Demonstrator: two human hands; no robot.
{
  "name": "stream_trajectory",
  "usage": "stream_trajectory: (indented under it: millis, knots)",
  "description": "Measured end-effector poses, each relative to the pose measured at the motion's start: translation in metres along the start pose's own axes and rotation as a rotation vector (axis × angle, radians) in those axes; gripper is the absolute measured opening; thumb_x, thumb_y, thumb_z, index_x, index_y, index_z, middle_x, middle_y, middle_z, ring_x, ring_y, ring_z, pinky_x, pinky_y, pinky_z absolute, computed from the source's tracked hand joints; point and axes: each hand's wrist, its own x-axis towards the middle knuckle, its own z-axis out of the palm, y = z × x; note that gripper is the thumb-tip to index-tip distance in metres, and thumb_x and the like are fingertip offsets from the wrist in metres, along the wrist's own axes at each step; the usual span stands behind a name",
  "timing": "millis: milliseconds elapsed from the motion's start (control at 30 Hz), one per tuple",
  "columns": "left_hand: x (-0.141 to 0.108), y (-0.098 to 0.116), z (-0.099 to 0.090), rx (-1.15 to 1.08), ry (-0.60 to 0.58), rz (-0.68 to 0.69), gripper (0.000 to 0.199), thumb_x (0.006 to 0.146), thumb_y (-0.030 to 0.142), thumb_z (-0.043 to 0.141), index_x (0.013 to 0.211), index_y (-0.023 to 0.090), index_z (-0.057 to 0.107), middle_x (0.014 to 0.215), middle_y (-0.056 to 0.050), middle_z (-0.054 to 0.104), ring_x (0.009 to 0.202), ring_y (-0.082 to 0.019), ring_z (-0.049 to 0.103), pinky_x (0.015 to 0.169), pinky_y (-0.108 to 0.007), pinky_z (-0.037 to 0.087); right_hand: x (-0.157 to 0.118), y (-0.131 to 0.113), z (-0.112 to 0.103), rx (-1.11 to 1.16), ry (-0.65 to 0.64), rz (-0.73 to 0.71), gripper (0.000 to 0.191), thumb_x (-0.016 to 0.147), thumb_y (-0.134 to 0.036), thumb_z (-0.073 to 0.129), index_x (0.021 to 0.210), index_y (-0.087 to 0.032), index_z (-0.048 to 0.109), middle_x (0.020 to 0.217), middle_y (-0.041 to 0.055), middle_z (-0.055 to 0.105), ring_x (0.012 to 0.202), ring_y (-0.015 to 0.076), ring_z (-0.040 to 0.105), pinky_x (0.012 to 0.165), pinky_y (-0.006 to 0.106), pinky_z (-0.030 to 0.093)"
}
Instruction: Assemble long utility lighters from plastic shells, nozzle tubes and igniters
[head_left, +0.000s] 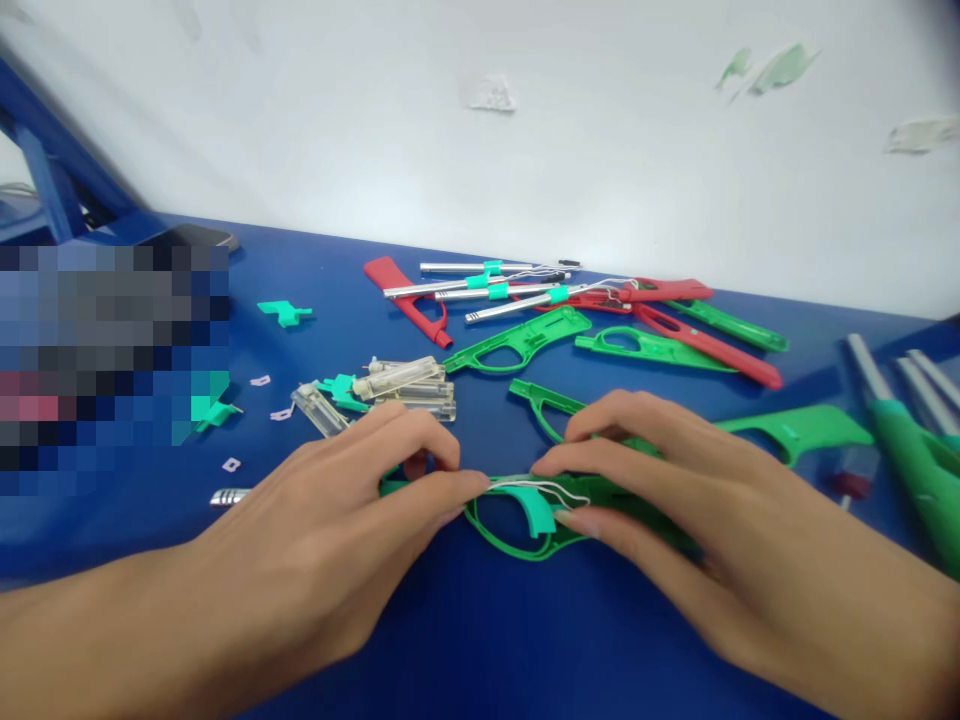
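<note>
A green plastic lighter shell point(517, 552) with a looped trigger guard lies on the blue table between my hands. A teal trigger point(534, 508) sits in its loop, and white wires point(559, 488) run above it. My left hand point(337, 510) presses fingers and thumb together at the shell's left part, over a metal tube point(227, 497) whose striped end shows beyond the wrist. With bent fingers, my right hand point(667, 490) grips the shell's right part beside the wires; its thumb tip touches near the wire bend. The palms hide much of the shell.
Clear fuel tanks point(405, 380), teal pieces point(283, 312) and small pale clips point(231, 465) lie at left. Behind are metal tubes with wires point(517, 305), red shells point(405, 300) and green shells point(517, 340). Green lighters with metal tubes point(911, 470) stand at right. A white wall point(375, 120) rises behind.
</note>
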Motion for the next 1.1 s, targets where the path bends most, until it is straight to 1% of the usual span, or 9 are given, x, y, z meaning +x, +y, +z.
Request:
stream_trajectory:
  millis: [100, 167, 333, 433, 533, 633, 800, 1100]
  knots:
    - [-0.0001, 0.0017, -0.0010, -0.009, 0.006, -0.008, 0.029, 0.101, 0.006, 0.049, 0.121, 0.021, 0.063, 0.106, -0.003, 0.057, 0.088, -0.014, 0.057, 0.072, -0.026, 0.047, 0.0015, 0.0028, -0.0012, 0.002, 0.013, -0.020, 0.023, 0.109, -0.038, 0.052, 0.130, -0.034, 0.058, 0.130, -0.0004, 0.062, 0.124, 0.0208, 0.058, 0.100, 0.039, 0.050]
    - [0.0004, 0.0028, -0.0017, -0.007, 0.008, -0.005, 0.028, 0.101, 0.006, 0.049, 0.120, 0.021, 0.063, 0.106, -0.003, 0.057, 0.089, -0.015, 0.057, 0.073, -0.026, 0.047, 0.0014, 0.0025, -0.0010, 0.016, 0.019, -0.028, 0.022, 0.108, -0.039, 0.054, 0.129, -0.034, 0.058, 0.126, -0.0022, 0.064, 0.120, 0.0191, 0.059, 0.099, 0.037, 0.050]
    - [0.0017, 0.0030, -0.0010, -0.012, 0.019, -0.009, 0.026, 0.103, 0.009, 0.049, 0.120, 0.020, 0.064, 0.107, -0.003, 0.057, 0.091, -0.014, 0.057, 0.075, -0.026, 0.047, 0.0033, -0.0024, -0.0021, 0.042, 0.025, -0.041, 0.013, 0.109, -0.031, 0.053, 0.118, -0.032, 0.061, 0.113, -0.0051, 0.068, 0.108, 0.0176, 0.062, 0.097, 0.037, 0.046]
    - [0.0015, 0.0022, -0.0003, -0.020, 0.013, -0.001, 0.028, 0.105, 0.011, 0.048, 0.128, 0.020, 0.062, 0.110, -0.003, 0.056, 0.094, -0.014, 0.057, 0.078, -0.026, 0.049, 0.0056, -0.0022, -0.0041, 0.031, 0.024, -0.051, 0.012, 0.108, -0.030, 0.054, 0.117, -0.032, 0.062, 0.110, -0.0057, 0.069, 0.103, 0.0179, 0.062, 0.094, 0.037, 0.045]
    - [0.0005, 0.0014, -0.0003, -0.020, -0.017, -0.034, 0.035, 0.105, 0.011, 0.046, 0.135, 0.025, 0.058, 0.113, -0.003, 0.055, 0.094, -0.014, 0.058, 0.075, -0.025, 0.050, 0.0072, -0.0004, -0.0053, 0.041, 0.000, -0.034, 0.014, 0.109, -0.032, 0.054, 0.121, -0.033, 0.061, 0.109, -0.0058, 0.069, 0.101, 0.0181, 0.063, 0.091, 0.038, 0.045]
    - [-0.0001, 0.0003, 0.0001, -0.009, -0.052, -0.039, 0.036, 0.103, 0.008, 0.045, 0.131, 0.027, 0.058, 0.111, -0.004, 0.053, 0.088, -0.015, 0.057, 0.068, -0.027, 0.050, 0.0083, 0.0004, -0.0055, 0.059, -0.013, -0.022, 0.015, 0.109, -0.033, 0.052, 0.121, -0.033, 0.061, 0.109, -0.0055, 0.070, 0.099, 0.0182, 0.063, 0.088, 0.038, 0.046]
    - [-0.0005, -0.0010, 0.0019, 0.007, -0.037, 0.001, 0.034, 0.102, 0.007, 0.045, 0.129, 0.023, 0.059, 0.111, -0.005, 0.052, 0.089, -0.015, 0.056, 0.070, -0.027, 0.050, 0.0078, -0.0010, -0.0056, 0.049, -0.016, -0.023, 0.017, 0.110, -0.032, 0.050, 0.120, -0.033, 0.063, 0.110, -0.0045, 0.071, 0.098, 0.0188, 0.064, 0.085, 0.038, 0.045]
    - [-0.0024, -0.0010, 0.0015, 0.029, -0.026, 0.009, 0.035, 0.104, 0.008, 0.044, 0.131, 0.024, 0.059, 0.114, -0.005, 0.054, 0.093, -0.015, 0.057, 0.075, -0.027, 0.049, 0.0059, -0.0021, -0.0040, 0.042, -0.001, -0.011, 0.015, 0.110, -0.033, 0.050, 0.116, -0.032, 0.063, 0.108, -0.0052, 0.070, 0.099, 0.0183, 0.064, 0.087, 0.038, 0.046]
